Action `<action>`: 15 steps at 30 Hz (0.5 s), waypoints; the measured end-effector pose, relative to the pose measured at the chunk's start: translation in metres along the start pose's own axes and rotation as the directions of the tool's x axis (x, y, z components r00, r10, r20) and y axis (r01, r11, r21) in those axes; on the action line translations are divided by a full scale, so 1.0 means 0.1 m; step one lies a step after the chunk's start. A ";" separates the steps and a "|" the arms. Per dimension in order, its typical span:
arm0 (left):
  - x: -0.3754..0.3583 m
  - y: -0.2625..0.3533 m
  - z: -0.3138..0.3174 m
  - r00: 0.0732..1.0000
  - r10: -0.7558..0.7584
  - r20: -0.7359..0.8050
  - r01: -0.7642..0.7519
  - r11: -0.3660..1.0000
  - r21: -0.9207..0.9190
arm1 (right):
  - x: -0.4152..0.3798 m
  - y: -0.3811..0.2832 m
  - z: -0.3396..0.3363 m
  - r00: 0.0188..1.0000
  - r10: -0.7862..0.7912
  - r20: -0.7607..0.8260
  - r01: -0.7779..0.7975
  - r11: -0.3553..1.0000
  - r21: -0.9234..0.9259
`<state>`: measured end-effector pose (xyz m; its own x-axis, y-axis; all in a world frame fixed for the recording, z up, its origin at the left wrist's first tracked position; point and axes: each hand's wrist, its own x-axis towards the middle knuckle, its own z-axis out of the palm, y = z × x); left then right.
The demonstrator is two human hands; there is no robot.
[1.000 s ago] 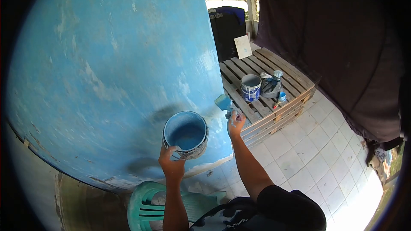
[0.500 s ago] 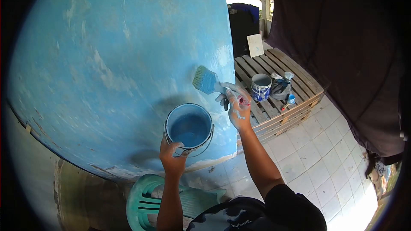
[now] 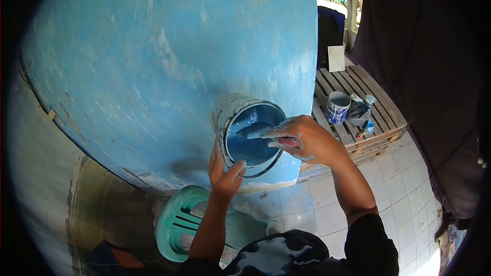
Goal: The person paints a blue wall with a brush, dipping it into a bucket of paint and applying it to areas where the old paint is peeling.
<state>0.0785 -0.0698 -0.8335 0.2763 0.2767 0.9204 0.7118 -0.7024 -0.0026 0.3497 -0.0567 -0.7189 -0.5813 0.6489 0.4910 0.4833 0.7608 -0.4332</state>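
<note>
My left hand (image 3: 225, 175) grips the near-left rim of a paint bucket (image 3: 223, 110), its thumb over the edge. Blue paint (image 3: 245, 148) lies inside, and the bucket leans toward me in front of the wall. Closed around a paintbrush (image 3: 254, 131), my right hand (image 3: 307, 140) is over the bucket's right rim. The brush's red handle end pokes out of the fist, while its bristles are down in the bucket, partly in the paint. Paint smears cover the fingers of my right hand.
A patchy blue wall (image 3: 169, 92) rises directly ahead. On the right, a slatted wooden pallet (image 3: 376, 84) carries a second paint can (image 3: 338, 107), a plastic bag (image 3: 359, 110) and a small brush (image 3: 365, 132). A green plastic chair (image 3: 171, 225) stands below me on the tiled floor (image 3: 327, 199).
My right hand has brought the brush from beside the wall down into the bucket. The bucket has risen and tipped toward me. The view has shifted left.
</note>
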 end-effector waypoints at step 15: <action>-0.08 0.10 -0.29 0.999 -0.029 0.016 0.029 0.999 0.015 | 0.06 -0.22 0.22 0.996 -0.089 -0.031 0.092 0.990 0.110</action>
<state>0.0652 -0.0982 -0.8299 0.2655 0.3076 0.9137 0.7289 -0.6843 0.0186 0.3218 -0.0696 -0.7230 -0.6013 0.5786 0.5511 0.3528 0.8111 -0.4666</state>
